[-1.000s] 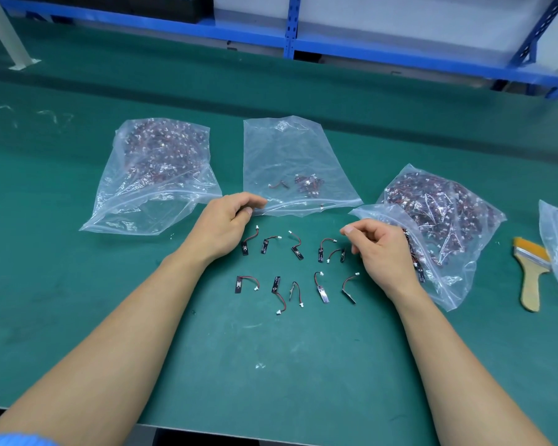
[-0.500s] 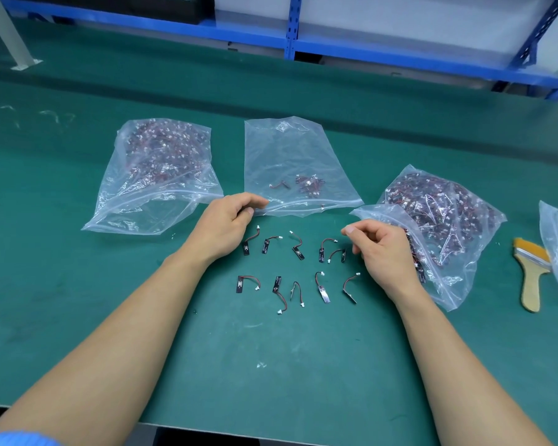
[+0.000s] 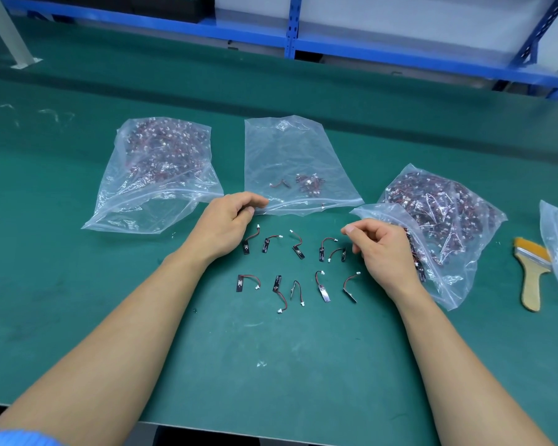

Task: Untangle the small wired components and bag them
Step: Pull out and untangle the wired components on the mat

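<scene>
Now, wired components (image 3: pixel 297 247): ten singles lying apart in two rows of five on the mat (image 3: pixel 271 365), between the hands.
Middle bag (image 3: pixel 290 149): 12 o'clock of the rows; few pieces inside; mouth faces the rows.
Left hand (image 3: pixel 226 226): 10 o'clock; thumb and fingers pinch that bag's mouth corner.
Right hand (image 3: pixel 384 252): 3 o'clock; fingers loosely curled, nothing seen in them.
Left bag (image 3: pixel 161 175): 10 o'clock, further out; packed.
Right bag (image 3: pixel 442 214): 2 o'clock; packed.
Brush (image 3: pixel 530 272): far 3 o'clock.
Step, as judged: bagging the laid-out singles.
Next move calls for: mouth held agape; pieces gathered without crossing wires.
</scene>
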### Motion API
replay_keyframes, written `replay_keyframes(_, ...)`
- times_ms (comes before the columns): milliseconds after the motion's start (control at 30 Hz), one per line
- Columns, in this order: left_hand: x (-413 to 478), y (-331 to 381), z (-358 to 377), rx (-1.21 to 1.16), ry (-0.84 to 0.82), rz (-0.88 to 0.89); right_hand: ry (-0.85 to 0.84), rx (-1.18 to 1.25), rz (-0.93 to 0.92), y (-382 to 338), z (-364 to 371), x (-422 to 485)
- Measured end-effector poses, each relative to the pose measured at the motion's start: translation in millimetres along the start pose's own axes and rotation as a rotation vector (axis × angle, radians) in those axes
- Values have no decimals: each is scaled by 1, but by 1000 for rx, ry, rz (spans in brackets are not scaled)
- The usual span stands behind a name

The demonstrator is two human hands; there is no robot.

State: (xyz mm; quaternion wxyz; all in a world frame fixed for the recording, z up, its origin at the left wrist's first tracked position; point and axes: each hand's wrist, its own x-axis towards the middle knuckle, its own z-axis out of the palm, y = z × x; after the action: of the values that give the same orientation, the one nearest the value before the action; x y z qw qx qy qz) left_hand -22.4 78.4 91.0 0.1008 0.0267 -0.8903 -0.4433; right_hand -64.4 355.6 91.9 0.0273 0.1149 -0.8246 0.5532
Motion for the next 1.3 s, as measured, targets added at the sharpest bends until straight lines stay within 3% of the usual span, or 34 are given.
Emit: replay_keyframes(1300, -8, 9, -1, 52, -9, 16, -6, -9, -10, 1, 0, 0)
